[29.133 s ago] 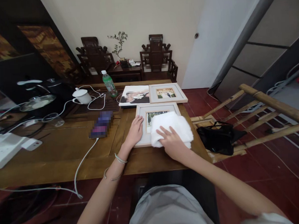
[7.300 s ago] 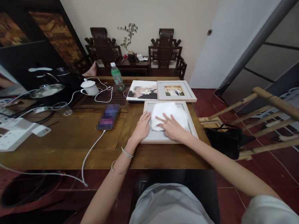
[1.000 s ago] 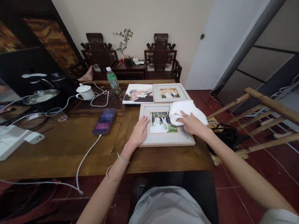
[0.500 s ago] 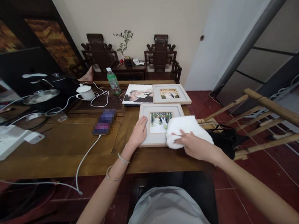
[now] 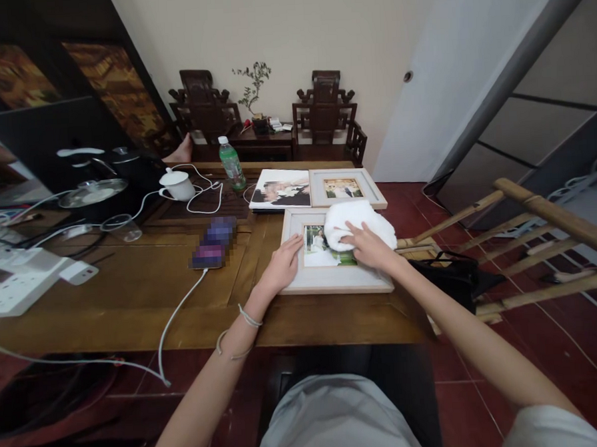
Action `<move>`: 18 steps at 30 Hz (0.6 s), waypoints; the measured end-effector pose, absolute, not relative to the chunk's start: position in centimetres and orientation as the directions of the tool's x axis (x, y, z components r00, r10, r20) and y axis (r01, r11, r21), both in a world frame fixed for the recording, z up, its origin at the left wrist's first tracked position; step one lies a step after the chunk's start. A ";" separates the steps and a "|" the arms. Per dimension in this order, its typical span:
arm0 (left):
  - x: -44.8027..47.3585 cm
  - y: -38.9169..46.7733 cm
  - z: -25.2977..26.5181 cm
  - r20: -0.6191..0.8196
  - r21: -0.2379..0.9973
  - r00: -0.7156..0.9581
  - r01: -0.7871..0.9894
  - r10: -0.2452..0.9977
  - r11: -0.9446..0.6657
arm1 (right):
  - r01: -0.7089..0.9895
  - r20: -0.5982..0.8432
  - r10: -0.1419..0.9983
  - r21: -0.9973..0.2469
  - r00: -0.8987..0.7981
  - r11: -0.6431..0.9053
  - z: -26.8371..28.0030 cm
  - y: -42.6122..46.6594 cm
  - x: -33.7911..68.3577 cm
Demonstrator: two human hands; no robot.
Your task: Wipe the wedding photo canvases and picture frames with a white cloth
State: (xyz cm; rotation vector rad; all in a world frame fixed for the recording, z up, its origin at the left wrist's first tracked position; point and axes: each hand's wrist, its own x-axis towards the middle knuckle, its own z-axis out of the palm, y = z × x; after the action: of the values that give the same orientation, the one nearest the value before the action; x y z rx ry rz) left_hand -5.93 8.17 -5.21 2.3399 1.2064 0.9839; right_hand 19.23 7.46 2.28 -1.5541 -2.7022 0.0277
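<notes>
A light wooden picture frame (image 5: 339, 283) lies flat near the table's front edge, with a wedding photo (image 5: 314, 248) inside its pale mount. My left hand (image 5: 283, 264) grips the frame's left edge, fingers over the border; the thumb is hidden. On the upper right of the frame sits a folded white towel (image 5: 359, 219), covering part of the photo. My right hand (image 5: 371, 248) is closed on the towel's lower edge and presses it onto the frame. Behind are another framed photo (image 5: 373, 187) and a photo panel (image 5: 283, 178) lying on a dark flat item.
On the wooden table (image 5: 184, 326), a charging phone (image 5: 213, 242), a green-labelled bottle (image 5: 232, 165), a lidded white cup (image 5: 177, 185), a plastic cup (image 5: 121, 228) and a power strip (image 5: 26, 281) stand to the left. A bamboo chair (image 5: 553, 213) is at the right. Someone's foot (image 5: 180, 151) shows behind.
My right hand has moved the towel up and slightly left, from the frame's lower right to its upper right. The lower right corner is now uncovered. My left hand stays on the left edge.
</notes>
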 end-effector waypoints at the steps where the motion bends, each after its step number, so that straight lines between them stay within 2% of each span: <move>1: -5.9 8.2 -5.2 0.428 0.562 0.406 0.580 0.807 -0.590 | 0.877 0.028 0.877 -0.008 -0.480 0.480 2.3 8.4 19.4; 5: -5.9 8.2 -5.1 0.428 0.567 0.387 0.589 0.817 -0.576 | 0.910 0.078 0.907 0.064 -0.414 0.410 1.9 10.3 18.8; 8: -5.9 8.2 -5.2 0.425 0.572 0.374 0.595 0.824 -0.565 | 0.903 0.023 0.904 0.053 -0.427 0.425 2.0 8.7 17.7; 11: -5.8 8.3 -5.3 0.414 0.566 0.375 0.607 0.829 -0.557 | 0.881 -0.107 0.875 -0.033 -0.472 0.471 3.4 4.9 16.9; 14: -5.7 8.3 -5.4 0.386 0.564 0.377 0.626 0.842 -0.539 | 0.822 -0.236 0.788 -0.170 -0.569 0.543 5.8 1.0 16.6; 18: -5.7 8.3 -5.4 0.374 0.562 0.376 0.636 0.848 -0.529 | 0.730 -0.269 0.681 -0.304 -0.682 0.612 7.7 -1.6 16.0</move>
State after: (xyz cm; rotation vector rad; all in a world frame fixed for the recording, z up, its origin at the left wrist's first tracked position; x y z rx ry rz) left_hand -5.65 8.32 -5.36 2.3164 1.3010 0.9184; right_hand 15.99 -1.55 7.66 -1.2901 -2.9322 0.6470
